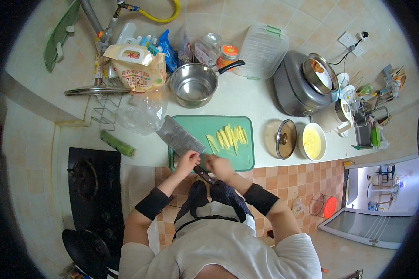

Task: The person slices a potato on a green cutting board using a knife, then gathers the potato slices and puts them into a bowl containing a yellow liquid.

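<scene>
A cleaver's broad steel blade (181, 136) lies slanted over the left part of a green cutting board (192, 122). Its dark riveted handle (204, 174) juts past the board's front edge towards me. My left hand (188, 163) is at the heel of the blade, fingertips bunched; whether anything is pinched there is too small to tell. Just right of the handle is my right hand (219, 166), its fingers curled and blurred, and what they hold, if anything, is hidden. Pale yellow-green cut strips (232, 136) lie on the board's right half, a few of them apart from the pile.
Left of the board are a green cylindrical vegetable (117, 143), a clear plastic bag (143, 115) and a black gas stove (95, 188). A steel saucepan (194, 85) stands behind. To the right are a glass lid (284, 138), a white bowl of yellow food (312, 141) and a grey rice cooker (293, 87).
</scene>
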A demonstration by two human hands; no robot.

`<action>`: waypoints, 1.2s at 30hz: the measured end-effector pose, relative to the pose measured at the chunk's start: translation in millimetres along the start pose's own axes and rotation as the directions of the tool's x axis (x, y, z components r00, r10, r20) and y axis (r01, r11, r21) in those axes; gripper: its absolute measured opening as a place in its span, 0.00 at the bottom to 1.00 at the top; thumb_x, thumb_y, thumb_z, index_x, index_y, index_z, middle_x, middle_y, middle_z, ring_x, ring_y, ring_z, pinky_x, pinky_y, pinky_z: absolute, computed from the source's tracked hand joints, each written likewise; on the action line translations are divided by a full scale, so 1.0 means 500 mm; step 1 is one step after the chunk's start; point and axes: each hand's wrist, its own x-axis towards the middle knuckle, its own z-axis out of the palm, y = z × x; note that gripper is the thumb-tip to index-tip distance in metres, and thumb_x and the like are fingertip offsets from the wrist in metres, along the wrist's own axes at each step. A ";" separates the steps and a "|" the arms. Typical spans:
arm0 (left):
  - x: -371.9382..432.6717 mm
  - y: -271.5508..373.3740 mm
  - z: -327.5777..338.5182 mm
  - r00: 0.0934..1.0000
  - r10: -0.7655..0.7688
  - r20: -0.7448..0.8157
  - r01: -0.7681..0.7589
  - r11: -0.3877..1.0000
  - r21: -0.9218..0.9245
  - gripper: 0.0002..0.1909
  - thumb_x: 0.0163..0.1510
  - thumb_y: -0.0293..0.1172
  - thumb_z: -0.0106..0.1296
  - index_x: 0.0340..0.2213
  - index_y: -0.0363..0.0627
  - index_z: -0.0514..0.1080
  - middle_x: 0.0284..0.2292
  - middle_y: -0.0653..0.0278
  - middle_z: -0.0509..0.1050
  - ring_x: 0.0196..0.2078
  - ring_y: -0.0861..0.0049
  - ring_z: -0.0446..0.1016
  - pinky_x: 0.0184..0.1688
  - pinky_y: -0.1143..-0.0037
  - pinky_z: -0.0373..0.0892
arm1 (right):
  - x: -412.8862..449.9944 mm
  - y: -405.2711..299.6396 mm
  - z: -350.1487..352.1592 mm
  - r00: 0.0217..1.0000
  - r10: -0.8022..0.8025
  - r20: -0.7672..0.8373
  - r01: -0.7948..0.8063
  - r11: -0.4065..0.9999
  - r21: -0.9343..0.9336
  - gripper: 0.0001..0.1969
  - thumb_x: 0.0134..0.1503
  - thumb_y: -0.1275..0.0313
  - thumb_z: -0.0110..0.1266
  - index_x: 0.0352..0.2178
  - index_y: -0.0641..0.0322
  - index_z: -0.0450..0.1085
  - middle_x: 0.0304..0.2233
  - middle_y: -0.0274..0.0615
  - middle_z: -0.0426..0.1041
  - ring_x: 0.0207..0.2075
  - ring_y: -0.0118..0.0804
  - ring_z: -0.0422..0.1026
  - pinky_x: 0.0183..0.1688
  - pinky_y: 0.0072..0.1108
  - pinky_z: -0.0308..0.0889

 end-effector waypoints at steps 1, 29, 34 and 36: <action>0.000 0.009 0.024 0.999 -0.032 0.006 0.033 0.997 -0.074 0.12 0.51 0.30 0.43 0.36 0.35 0.62 0.29 0.57 0.71 0.28 0.75 0.71 0.30 0.79 0.67 | -0.011 0.031 -0.014 0.990 0.134 -0.050 -0.130 0.989 0.062 0.14 0.46 0.67 0.49 0.36 0.60 0.66 0.27 0.45 0.71 0.25 0.44 0.71 0.28 0.29 0.66; 0.217 0.073 0.312 0.800 -0.125 -0.586 0.384 0.858 0.341 0.29 0.40 0.40 0.50 0.37 0.23 0.59 0.36 0.41 0.62 0.43 0.52 0.58 0.47 0.63 0.56 | 0.085 0.250 -0.065 0.874 0.482 -0.068 -0.471 0.872 0.131 0.35 0.39 0.56 0.54 0.42 0.75 0.54 0.39 0.62 0.58 0.42 0.56 0.57 0.47 0.33 0.54; 0.238 0.093 0.328 0.857 -0.097 -0.506 0.359 0.816 0.453 0.29 0.40 0.42 0.53 0.36 0.26 0.62 0.39 0.42 0.64 0.45 0.50 0.59 0.46 0.64 0.58 | 0.083 0.272 -0.037 0.869 0.470 -0.152 -0.420 0.865 0.273 0.24 0.44 0.65 0.50 0.38 0.75 0.57 0.39 0.63 0.58 0.41 0.56 0.58 0.45 0.34 0.55; 0.243 0.083 0.320 0.851 -0.080 -0.519 0.346 0.829 0.439 0.27 0.40 0.40 0.53 0.34 0.26 0.62 0.37 0.41 0.65 0.42 0.51 0.62 0.43 0.64 0.60 | 0.082 0.261 -0.026 0.867 0.451 -0.212 -0.374 0.870 0.321 0.22 0.45 0.67 0.49 0.38 0.75 0.58 0.39 0.63 0.58 0.41 0.56 0.58 0.45 0.34 0.55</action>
